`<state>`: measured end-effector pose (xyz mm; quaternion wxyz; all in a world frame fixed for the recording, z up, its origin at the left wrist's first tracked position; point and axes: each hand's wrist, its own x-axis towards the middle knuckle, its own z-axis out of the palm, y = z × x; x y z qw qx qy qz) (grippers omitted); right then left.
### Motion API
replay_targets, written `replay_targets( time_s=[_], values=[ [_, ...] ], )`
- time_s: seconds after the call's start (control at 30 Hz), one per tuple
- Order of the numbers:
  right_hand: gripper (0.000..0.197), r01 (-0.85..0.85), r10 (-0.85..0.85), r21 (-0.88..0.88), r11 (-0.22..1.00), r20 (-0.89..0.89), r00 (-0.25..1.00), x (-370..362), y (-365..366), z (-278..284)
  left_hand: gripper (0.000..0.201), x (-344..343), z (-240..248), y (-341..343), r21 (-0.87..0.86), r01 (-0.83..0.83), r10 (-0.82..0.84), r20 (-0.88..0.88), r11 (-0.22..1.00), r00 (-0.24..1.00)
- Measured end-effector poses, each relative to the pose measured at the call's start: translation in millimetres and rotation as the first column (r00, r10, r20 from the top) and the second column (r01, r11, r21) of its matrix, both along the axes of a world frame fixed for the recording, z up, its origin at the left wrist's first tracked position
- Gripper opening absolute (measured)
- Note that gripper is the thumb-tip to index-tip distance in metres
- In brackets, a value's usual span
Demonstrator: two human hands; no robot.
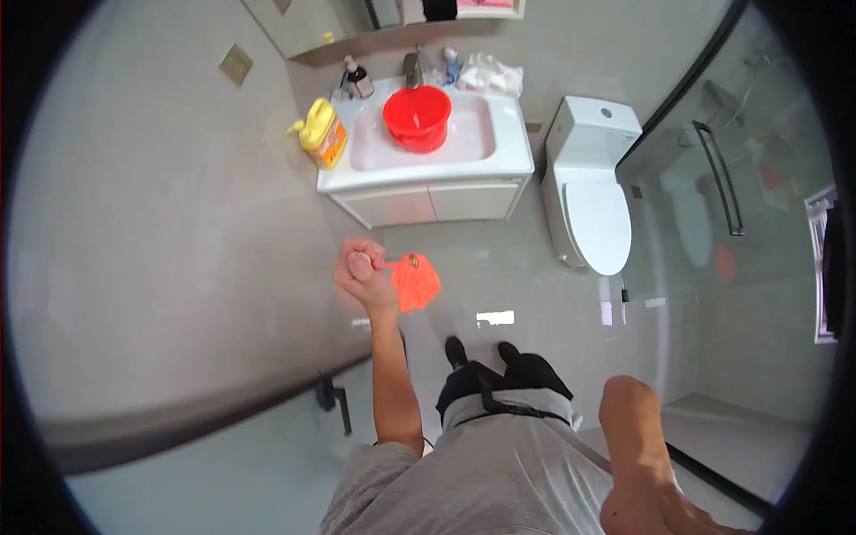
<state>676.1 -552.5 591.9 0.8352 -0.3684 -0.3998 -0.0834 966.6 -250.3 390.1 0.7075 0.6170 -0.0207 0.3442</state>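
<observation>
A grey-tiled bathroom fills the frame, with a glass shower door (731, 178) at the right. A white toilet (593, 201), lid down, stands right of centre. The white sink (428, 147) sits at upper centre with a red bucket (417, 116) in its basin and a yellow bottle (323, 134) on its left edge. At centre, the left hand (364, 272) is closed in a fist around an orange mop (415, 281). The right hand (655, 508) shows partly at the lower right; whether it is open cannot be told.

The white vanity top (426, 166) carries a red basin (416, 117) sitting in its sink, a yellow jug (322, 134) on the left corner, and small bottles (358, 80) at the back, beside what may be a crumpled white cloth (489, 75).
</observation>
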Motion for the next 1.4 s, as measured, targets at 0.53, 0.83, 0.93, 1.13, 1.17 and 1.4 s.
replay_targets(
  time_s=[0.53, 0.83, 0.93, 1.13, 1.17, 1.4],
  values=[
    [0.025, 0.259, -0.265, 0.062, 0.964, 0.137, 0.954, 84, 106, 15, 0.040, 77, 30, 18, 0.021, 0.163, -0.161, -0.083, 0.986, 0.983],
    [0.070, 0.382, -0.645, -0.764, 0.520, -0.058, 0.762, 178, 132, -74, 0.054, 12, -2, -34, 0.228, 0.492, -0.497, -0.037, 0.840, 0.867],
    [0.059, 0.478, -0.714, -0.842, 0.251, 0.173, 0.679, 188, 142, -109, 0.063, -35, -49, -50, -0.163, 0.595, -0.617, -0.200, 0.787, 0.761],
    [0.038, 0.133, -0.446, -0.759, 0.638, -0.223, 0.867, 171, 138, -187, 0.049, -73, -193, -15, -0.051, 0.380, -0.319, -0.651, 0.924, 0.689],
    [0.038, 0.129, -0.412, -0.736, 0.664, -0.216, 0.885, 169, 142, -185, 0.048, -75, -212, -4, -0.255, 0.275, -0.357, -0.826, 0.927, 0.437],
    [0.034, 0.178, -0.401, -0.741, 0.648, -0.133, 0.906, 149, 124, -174, 0.070, -77, -250, -41, -0.984, 0.087, -0.947, -0.126, 0.158, 0.295]
  ],
)
